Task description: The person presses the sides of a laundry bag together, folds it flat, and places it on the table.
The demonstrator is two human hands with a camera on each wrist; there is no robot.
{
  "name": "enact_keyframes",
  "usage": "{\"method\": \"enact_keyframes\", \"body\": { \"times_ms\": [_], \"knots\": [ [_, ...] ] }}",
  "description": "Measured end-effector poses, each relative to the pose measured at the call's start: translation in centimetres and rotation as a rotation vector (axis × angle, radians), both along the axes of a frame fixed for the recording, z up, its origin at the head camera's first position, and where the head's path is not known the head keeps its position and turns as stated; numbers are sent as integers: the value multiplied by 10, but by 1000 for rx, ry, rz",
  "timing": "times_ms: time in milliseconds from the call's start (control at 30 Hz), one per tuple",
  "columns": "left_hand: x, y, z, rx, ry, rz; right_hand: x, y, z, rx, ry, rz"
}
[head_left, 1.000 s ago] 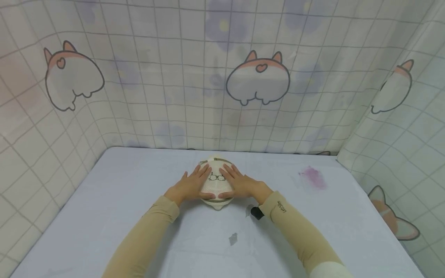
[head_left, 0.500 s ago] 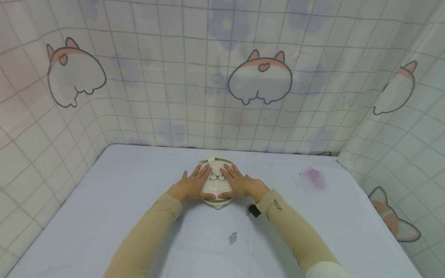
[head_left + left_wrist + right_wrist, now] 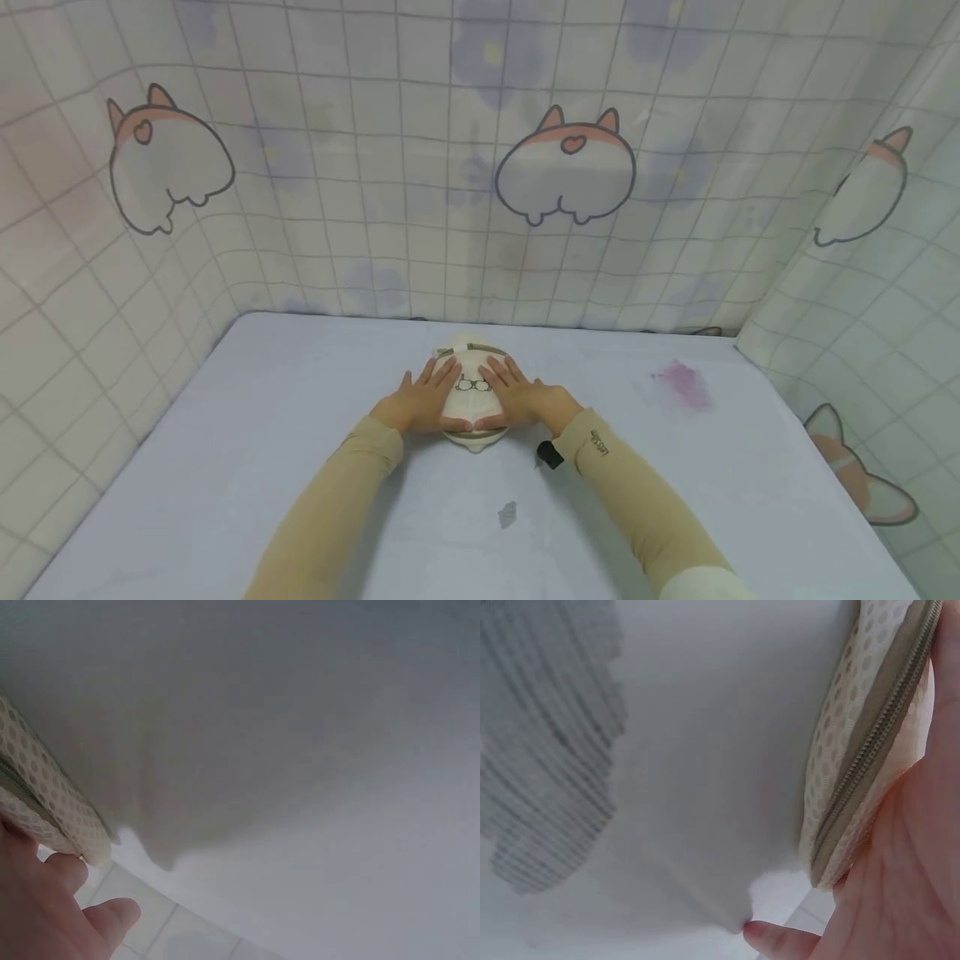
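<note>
A cream mesh wash bag with a glasses print lies near the back middle of the table. My left hand rests flat on its left side, fingers spread. The right hand does the same on its right side, and the two thumb tips nearly meet at the bag's near edge. In the left wrist view, the puffy mesh edge of the bag shows beside the fingers. An olive zipper runs along the bag's side in the right wrist view. Neither hand grips anything.
The white-covered table has a pink stain at the right and a grey patch nearer the front. A small black object shows by the right cuff. Patterned curtains enclose the back and sides.
The head view has shifted slightly. Both hands stay on the bag, and the thumb tips look a little closer together.
</note>
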State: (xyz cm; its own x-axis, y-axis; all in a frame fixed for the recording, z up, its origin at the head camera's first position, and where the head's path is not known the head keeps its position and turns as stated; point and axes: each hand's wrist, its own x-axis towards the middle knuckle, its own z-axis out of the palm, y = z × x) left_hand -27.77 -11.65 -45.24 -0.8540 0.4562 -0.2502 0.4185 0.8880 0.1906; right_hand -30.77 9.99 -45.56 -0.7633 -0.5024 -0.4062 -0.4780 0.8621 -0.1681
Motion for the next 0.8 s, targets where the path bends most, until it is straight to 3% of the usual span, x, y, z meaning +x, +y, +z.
{"method": "enact_keyframes", "body": {
  "times_ms": [200,533,800],
  "knots": [
    [1,3,4,-3,-6,12,3,0,8,-12,-21,-1],
    [-1,3,-2,-39,-3,23,-2,-4,-5,21,-8,-16],
    [-2,3,-3,-77,-1,19,3,-5,3,31,-14,2]
  ]
}}
